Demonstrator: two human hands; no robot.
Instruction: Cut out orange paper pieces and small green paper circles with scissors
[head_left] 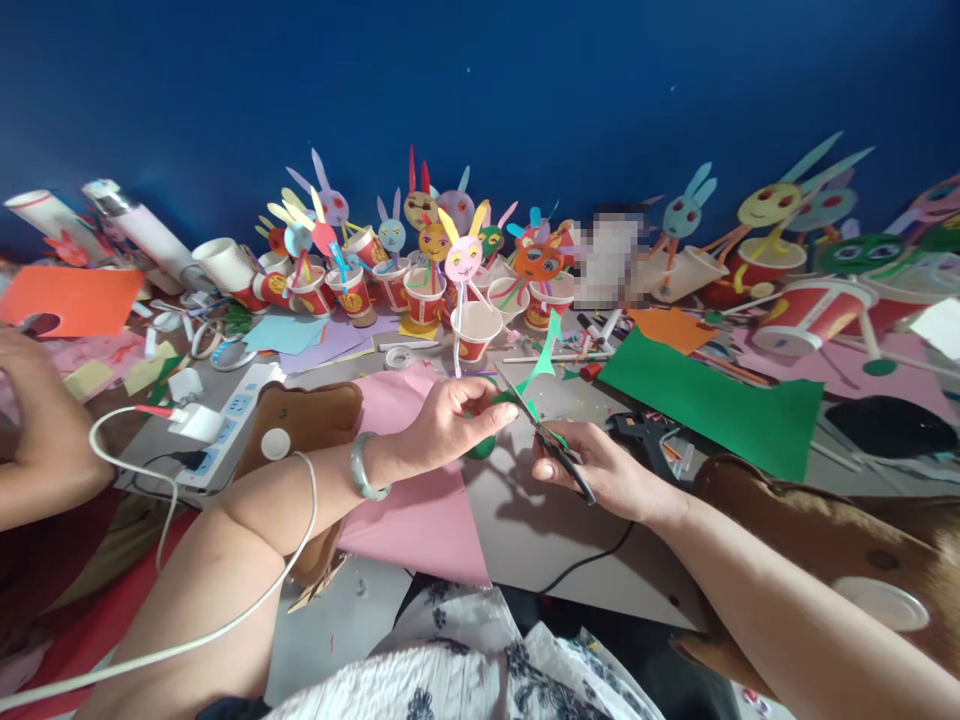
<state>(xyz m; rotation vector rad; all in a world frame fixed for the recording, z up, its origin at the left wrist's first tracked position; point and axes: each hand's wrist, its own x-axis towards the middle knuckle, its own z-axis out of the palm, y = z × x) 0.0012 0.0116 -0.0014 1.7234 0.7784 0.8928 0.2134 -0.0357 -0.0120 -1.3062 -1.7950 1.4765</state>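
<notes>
My right hand point(592, 465) is closed around the dark handles of a pair of scissors point(568, 467). Their blades point up and left, toward my other hand. My left hand point(457, 420) pinches a piece of green paper point(481, 447), partly hidden behind the fingers. A thin light-green paper offcut point(546, 360) curls up beside the blades. Below my left forearm lies a pink paper sheet point(420, 510). Straight ahead stands a paper cup point(477, 332) with a pink rabbit face point(463, 259) on paper strips.
Several cups with paper faces line the blue wall. To the right lie a green sheet point(720, 405) and a black glue gun point(645, 440). At left are a power strip point(232, 420), a white cable point(289, 560) crossing my left arm, and another person's arm point(45, 440).
</notes>
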